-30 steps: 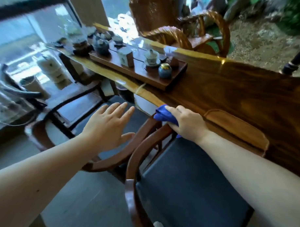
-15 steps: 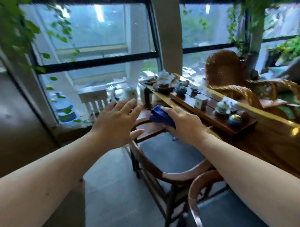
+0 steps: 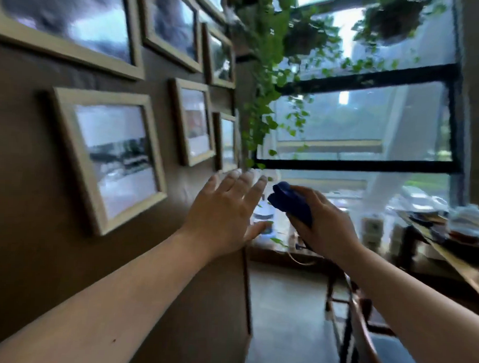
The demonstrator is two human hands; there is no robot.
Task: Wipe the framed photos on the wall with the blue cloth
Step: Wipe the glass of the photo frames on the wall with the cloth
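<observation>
While the right hand (image 3: 323,225) is closed around the bunched blue cloth (image 3: 292,203), holding it up in the air near the corner of the brown wall (image 3: 36,201) and touching no frame, the left hand (image 3: 223,216) is spread flat with fingers wide and empty, just beside the cloth. Pale wooden framed photos (image 3: 108,160) hang in rows on that wall to the left, the nearest seeming to show a street or waterfront, though blur leaves no lettering readable anywhere. Trailing green vines (image 3: 265,106) hang before a black-barred window (image 3: 365,126), and a cluttered table (image 3: 458,265) stands at right.
</observation>
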